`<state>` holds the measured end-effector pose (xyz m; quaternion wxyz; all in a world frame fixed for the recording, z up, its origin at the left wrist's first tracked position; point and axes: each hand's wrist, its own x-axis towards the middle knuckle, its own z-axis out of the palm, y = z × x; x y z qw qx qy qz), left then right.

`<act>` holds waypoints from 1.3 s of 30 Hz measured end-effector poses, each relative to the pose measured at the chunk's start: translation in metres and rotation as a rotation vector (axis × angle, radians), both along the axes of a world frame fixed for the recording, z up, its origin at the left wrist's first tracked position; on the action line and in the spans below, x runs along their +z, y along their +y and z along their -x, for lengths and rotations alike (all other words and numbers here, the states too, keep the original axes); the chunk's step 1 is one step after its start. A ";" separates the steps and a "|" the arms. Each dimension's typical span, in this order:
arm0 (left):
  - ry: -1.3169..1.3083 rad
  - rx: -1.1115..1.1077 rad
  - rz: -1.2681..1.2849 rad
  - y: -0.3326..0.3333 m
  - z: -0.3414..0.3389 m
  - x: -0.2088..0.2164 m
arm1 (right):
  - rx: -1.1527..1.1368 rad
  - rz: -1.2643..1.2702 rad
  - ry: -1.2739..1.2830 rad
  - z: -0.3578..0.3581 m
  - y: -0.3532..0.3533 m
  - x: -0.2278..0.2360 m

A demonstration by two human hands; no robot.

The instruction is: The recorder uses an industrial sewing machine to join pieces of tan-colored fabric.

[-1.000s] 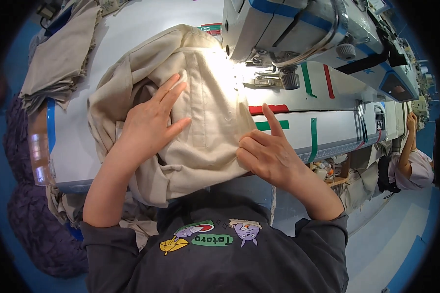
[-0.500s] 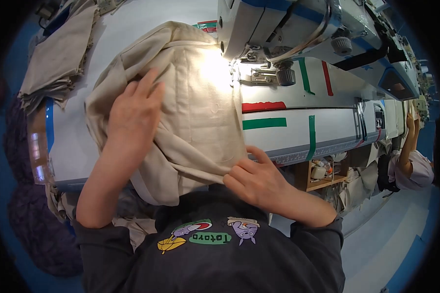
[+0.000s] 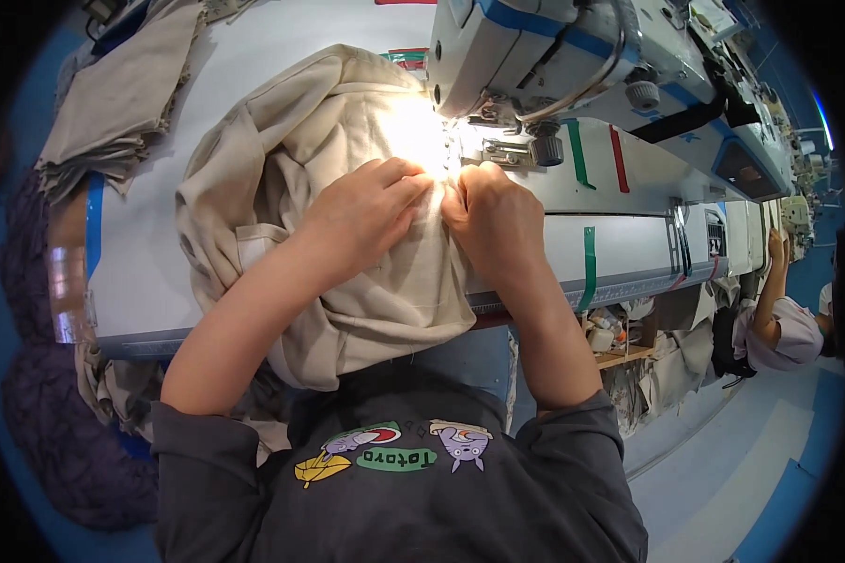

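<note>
A beige cloth garment piece [image 3: 394, 272] lies bunched on the white table, its right edge running up to the sewing machine [image 3: 554, 66]. Both my hands are at that edge, just in front of the brightly lit needle area. My left hand [image 3: 371, 206] presses and pinches the cloth with bent fingers. Close to its right, my right hand [image 3: 498, 211] has thumb and fingers closed on the edge. Glare hides the presser foot and the stitching. A metal edge guide with a dark knob [image 3: 546, 150] sits right of the needle.
A stack of beige cut pieces [image 3: 122, 113] hangs at the table's left end. Green tape [image 3: 589, 267] and a ruler strip mark the front edge. Below it is a wooden shelf [image 3: 624, 352] with small items. Another person [image 3: 779, 328] works at far right.
My left hand has moved right and my right hand up from the cloth's lower corner, so both now meet by the needle. The cloth's lower part has fallen into folds.
</note>
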<state>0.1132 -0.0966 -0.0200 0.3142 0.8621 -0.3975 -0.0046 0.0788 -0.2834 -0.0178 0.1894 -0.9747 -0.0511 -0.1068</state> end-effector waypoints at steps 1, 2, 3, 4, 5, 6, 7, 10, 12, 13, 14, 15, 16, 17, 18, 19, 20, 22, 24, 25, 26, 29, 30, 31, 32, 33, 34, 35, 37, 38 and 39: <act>-0.093 0.005 0.023 -0.001 0.001 -0.002 | 0.003 0.004 0.000 0.001 -0.001 -0.003; -0.093 0.009 0.029 -0.001 0.000 -0.003 | -0.001 0.010 -0.026 0.002 -0.001 -0.006; -0.116 -0.002 -0.015 -0.002 -0.001 -0.002 | -0.005 0.017 -0.053 0.003 -0.002 -0.007; -0.136 -0.008 -0.058 -0.002 0.000 -0.002 | 0.003 0.025 -0.049 0.005 -0.002 -0.006; -0.132 0.001 -0.050 -0.004 -0.001 -0.003 | 0.020 0.019 -0.053 0.005 0.000 -0.005; -0.181 -0.007 -0.060 -0.005 -0.003 -0.004 | 0.038 0.014 -0.057 0.006 0.001 -0.004; -0.232 -0.019 -0.069 -0.007 -0.006 -0.006 | 0.042 0.025 -0.054 0.006 0.002 -0.003; -0.306 -0.030 -0.039 -0.007 -0.013 -0.013 | 0.047 0.067 -0.057 0.004 0.002 -0.002; -0.329 -0.027 0.013 -0.008 -0.018 -0.015 | 0.076 0.090 -0.088 0.001 0.000 -0.003; -0.354 -0.030 0.056 -0.007 -0.020 -0.015 | 0.083 0.092 -0.084 -0.001 0.000 -0.003; -0.351 -0.023 0.057 -0.006 -0.022 -0.015 | 0.075 0.078 -0.096 -0.002 0.001 -0.003; -0.298 -0.033 0.035 -0.003 -0.024 -0.014 | 0.066 0.064 -0.108 -0.004 0.002 -0.004; -0.245 -0.046 0.015 -0.003 -0.026 -0.013 | 0.069 0.067 -0.105 -0.006 0.002 -0.004; -0.242 -0.044 0.018 -0.004 -0.028 -0.011 | 0.070 0.061 -0.134 -0.007 0.001 -0.005; -0.229 -0.039 0.029 -0.004 -0.030 -0.009 | 0.070 0.055 -0.163 -0.008 0.000 -0.006; -0.216 -0.031 0.036 -0.004 -0.032 -0.008 | 0.075 0.053 -0.161 -0.009 0.001 -0.006; -0.213 -0.027 0.035 -0.004 -0.034 -0.009 | 0.063 0.063 -0.157 -0.010 0.001 -0.006; -0.229 -0.022 0.044 -0.004 -0.038 -0.010 | 0.054 0.071 -0.150 -0.011 0.002 -0.007; -0.274 -0.013 0.054 -0.004 -0.042 -0.014 | 0.050 0.058 -0.179 -0.012 0.003 -0.008; -0.321 -0.011 0.068 -0.005 -0.045 -0.016 | 0.049 0.058 -0.177 -0.012 0.002 -0.009; -0.319 -0.013 0.068 -0.006 -0.047 -0.017 | 0.040 0.062 -0.182 -0.012 0.001 -0.010; -0.286 -0.008 0.027 -0.006 -0.051 -0.016 | 0.015 0.073 -0.181 -0.011 0.000 -0.015; -0.289 -0.001 0.033 -0.006 -0.053 -0.015 | 0.000 0.082 -0.175 -0.010 0.000 -0.016; -0.291 0.008 0.035 -0.005 -0.053 -0.014 | 0.001 0.073 -0.173 -0.008 -0.001 -0.016; -0.289 0.008 0.024 -0.001 -0.054 -0.012 | 0.042 0.075 -0.164 -0.007 -0.003 -0.015; -0.311 0.027 0.052 0.003 -0.055 -0.009 | 0.084 0.076 -0.155 -0.005 -0.004 -0.014; -0.332 0.045 0.078 0.009 -0.054 -0.004 | 0.126 -0.013 -0.132 -0.002 -0.001 -0.009; -0.325 0.042 0.067 0.016 -0.051 0.007 | 0.123 -0.025 -0.126 0.002 -0.002 -0.001; -0.214 -0.021 -0.026 0.037 -0.039 0.034 | 0.684 -0.274 0.099 0.014 -0.011 0.014; -0.247 -0.095 -0.151 0.048 -0.027 0.038 | 0.797 -0.316 0.243 0.021 -0.021 0.010; -0.240 -0.100 -0.160 0.055 -0.008 0.047 | 0.795 -0.328 0.245 0.028 -0.026 0.006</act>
